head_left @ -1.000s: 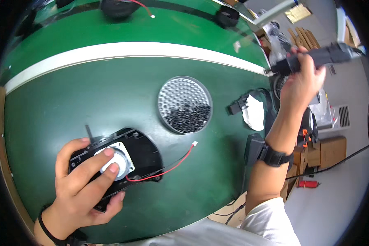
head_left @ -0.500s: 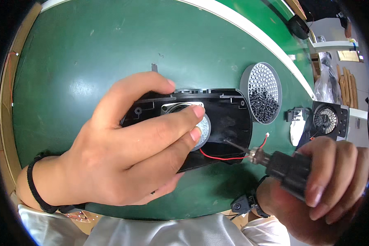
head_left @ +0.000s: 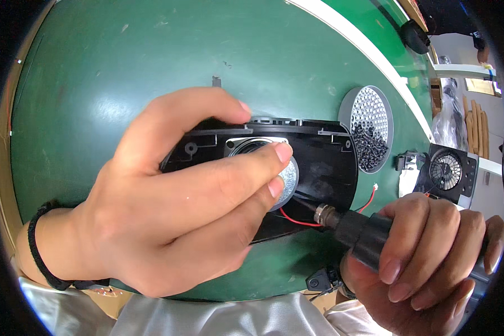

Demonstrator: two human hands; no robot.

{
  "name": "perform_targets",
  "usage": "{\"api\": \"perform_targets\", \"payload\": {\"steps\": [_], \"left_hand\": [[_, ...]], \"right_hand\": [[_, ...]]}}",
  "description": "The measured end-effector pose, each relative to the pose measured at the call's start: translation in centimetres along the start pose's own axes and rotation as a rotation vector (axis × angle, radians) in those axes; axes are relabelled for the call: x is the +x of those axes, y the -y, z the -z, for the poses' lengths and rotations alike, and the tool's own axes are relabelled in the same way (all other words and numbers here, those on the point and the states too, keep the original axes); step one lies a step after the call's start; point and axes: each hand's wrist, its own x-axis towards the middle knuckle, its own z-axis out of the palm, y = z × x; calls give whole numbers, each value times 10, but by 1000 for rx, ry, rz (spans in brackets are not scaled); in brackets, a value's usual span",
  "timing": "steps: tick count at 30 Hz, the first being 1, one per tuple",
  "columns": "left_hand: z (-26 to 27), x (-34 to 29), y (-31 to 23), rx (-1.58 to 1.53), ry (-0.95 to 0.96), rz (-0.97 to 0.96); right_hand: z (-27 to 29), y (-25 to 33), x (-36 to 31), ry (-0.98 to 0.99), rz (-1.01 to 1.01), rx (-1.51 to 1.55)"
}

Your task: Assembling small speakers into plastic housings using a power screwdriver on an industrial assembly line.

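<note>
A black plastic housing (head_left: pixel 325 162) lies on the green table with a loudspeaker (head_left: pixel 289 178) inside it. The speaker has a silver round back and a metal frame, and a red wire (head_left: pixel 302 223) runs from it. My left hand (head_left: pixel 179 196) is closed over the housing's left part, with one fingertip at its far edge and two more pressing on the speaker. In my right hand (head_left: pixel 425 252) is a black electric screwdriver (head_left: pixel 364 232). Its bit points into the housing beside the speaker's lower right rim; what the tip touches I cannot tell.
A grey round dish (head_left: pixel 366 129) of black screws stands just right of the housing. Beyond it lie a black fan unit (head_left: pixel 447 171) and a white-and-black item (head_left: pixel 410 173). A white strip (head_left: pixel 375 56) crosses the table's far right.
My right hand has moved the screwdriver left, bringing its bit close to the speaker's rim. The housing and dish appear slightly farther right in view. My left hand keeps its hold.
</note>
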Motion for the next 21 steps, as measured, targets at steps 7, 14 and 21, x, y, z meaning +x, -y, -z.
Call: {"api": "perform_targets", "payload": {"steps": [7, 14, 21], "left_hand": [[9, 10, -9, 21, 68, 2], [17, 18, -21, -57, 108, 248], [15, 23, -23, -67, 76, 222]], "right_hand": [[-7, -6, 0, 12, -46, 6], [-4, 1, -9, 10, -100, 17], [11, 28, -20, 1, -130, 13]]}}
